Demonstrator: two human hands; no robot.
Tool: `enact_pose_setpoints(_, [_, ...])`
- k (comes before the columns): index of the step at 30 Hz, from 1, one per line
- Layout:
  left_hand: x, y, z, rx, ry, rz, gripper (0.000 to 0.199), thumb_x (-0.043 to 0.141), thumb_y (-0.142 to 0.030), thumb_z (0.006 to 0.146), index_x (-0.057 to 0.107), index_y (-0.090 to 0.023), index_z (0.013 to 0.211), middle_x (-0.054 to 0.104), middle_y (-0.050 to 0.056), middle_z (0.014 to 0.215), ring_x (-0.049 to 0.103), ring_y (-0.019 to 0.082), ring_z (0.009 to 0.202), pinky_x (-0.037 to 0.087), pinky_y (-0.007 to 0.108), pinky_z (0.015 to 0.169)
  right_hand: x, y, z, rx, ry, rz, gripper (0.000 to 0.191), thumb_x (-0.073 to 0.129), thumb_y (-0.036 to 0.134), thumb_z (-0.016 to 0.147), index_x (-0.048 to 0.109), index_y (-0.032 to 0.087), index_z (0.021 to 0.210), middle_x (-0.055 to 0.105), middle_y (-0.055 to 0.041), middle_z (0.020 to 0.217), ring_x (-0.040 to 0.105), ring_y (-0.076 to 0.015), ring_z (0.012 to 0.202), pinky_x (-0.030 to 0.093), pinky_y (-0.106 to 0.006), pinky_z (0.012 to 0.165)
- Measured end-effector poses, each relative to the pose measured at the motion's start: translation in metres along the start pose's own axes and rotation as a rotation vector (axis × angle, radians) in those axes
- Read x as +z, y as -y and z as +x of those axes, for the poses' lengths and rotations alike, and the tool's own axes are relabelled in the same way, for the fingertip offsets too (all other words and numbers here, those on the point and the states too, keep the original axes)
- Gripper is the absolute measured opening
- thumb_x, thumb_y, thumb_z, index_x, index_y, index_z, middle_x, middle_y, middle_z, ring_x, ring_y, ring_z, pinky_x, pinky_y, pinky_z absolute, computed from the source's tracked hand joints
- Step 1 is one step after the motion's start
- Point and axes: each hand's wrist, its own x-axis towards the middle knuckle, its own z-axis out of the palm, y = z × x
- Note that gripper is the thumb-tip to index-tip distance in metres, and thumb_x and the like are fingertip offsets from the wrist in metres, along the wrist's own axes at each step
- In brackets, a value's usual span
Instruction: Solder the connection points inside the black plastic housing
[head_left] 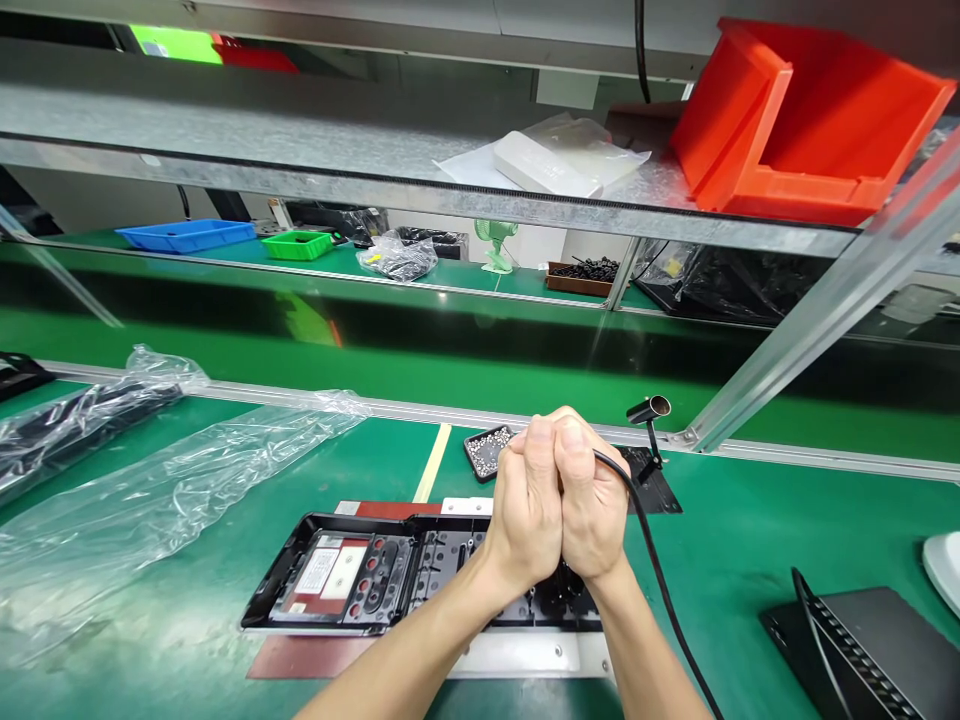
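The black plastic housing [405,578], shallow, ribbed and open-topped, lies over a red-brown board [300,657] and a metal plate [536,655] on the smooth worktop [720,540], short of its far edge. Above it, my left fingers [537,458] and right fingers [576,458] are clenched together, hiding whatever they grip; a black cable [660,550] curves out behind the right ones.
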Motion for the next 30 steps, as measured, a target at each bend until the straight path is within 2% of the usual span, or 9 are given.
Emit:
enact_pose_setpoints(6, [-0.0003, 0.0073, -0.0023, -0.025, -0.012, 0.009, 0.045, 0.027, -0.043, 0.112, 0.043, -0.022, 0.076, 0.044, 0.001, 0.066, 0.042, 0.015, 0.056, 0.043, 0.028, 0.055, 0.0002, -0.0002, 0.0011, -0.004, -0.006, -0.015, 0.041, 0.043, 0.037, 0.107, 0.071, 0.021, 0.082, 0.054, -0.0016, 0.076, 0.049, -0.0133, 0.071, 0.043, -0.030, 0.069])
enact_pose_setpoints(14, [0.0011, 0.0062, -0.0005, 0.062, -0.038, 0.054, 0.044, 0.025, -0.041, 0.113, 0.044, -0.022, 0.078, 0.047, 0.001, 0.068, 0.046, 0.014, 0.058, 0.048, 0.027, 0.059, -0.0005, -0.0012, 0.0025, -0.005, -0.006, -0.006, 0.042, 0.043, 0.037, 0.108, 0.073, 0.020, 0.084, 0.062, -0.0025, 0.082, 0.057, -0.0129, 0.074, 0.045, -0.030, 0.068])
enact_pose_setpoints(20, [0.0013, 0.0041, 0.0027, 0.056, 0.017, -0.002, 0.047, 0.020, -0.045, 0.113, 0.050, -0.021, 0.085, 0.058, 0.004, 0.079, 0.061, 0.015, 0.073, 0.056, 0.027, 0.075, -0.0004, 0.0007, 0.0024, -0.012, -0.009, -0.022, 0.041, 0.043, 0.036, 0.108, 0.072, 0.020, 0.084, 0.062, -0.0023, 0.082, 0.056, -0.0123, 0.074, 0.044, -0.029, 0.067])
enact_pose_setpoints(27, [0.0027, 0.0024, 0.0040, 0.030, 0.023, -0.043, 0.051, 0.020, -0.048, 0.112, 0.051, -0.021, 0.081, 0.058, 0.004, 0.075, 0.059, 0.014, 0.067, 0.055, 0.028, 0.070, -0.0006, -0.0007, 0.0033, -0.009, -0.009, -0.019, 0.042, 0.043, 0.037, 0.108, 0.072, 0.020, 0.083, 0.058, -0.0022, 0.078, 0.053, -0.0128, 0.072, 0.044, -0.030, 0.067])
enact_pose_setpoints(30, [0.0026, 0.0033, 0.0018, 0.037, -0.028, -0.006, 0.050, 0.023, -0.050, 0.112, 0.053, -0.021, 0.085, 0.060, 0.005, 0.078, 0.063, 0.015, 0.072, 0.056, 0.028, 0.070, -0.0005, -0.0006, 0.0026, -0.005, -0.001, -0.012, 0.042, 0.042, 0.037, 0.108, 0.072, 0.020, 0.084, 0.062, -0.0033, 0.084, 0.057, -0.0136, 0.076, 0.046, -0.030, 0.069])
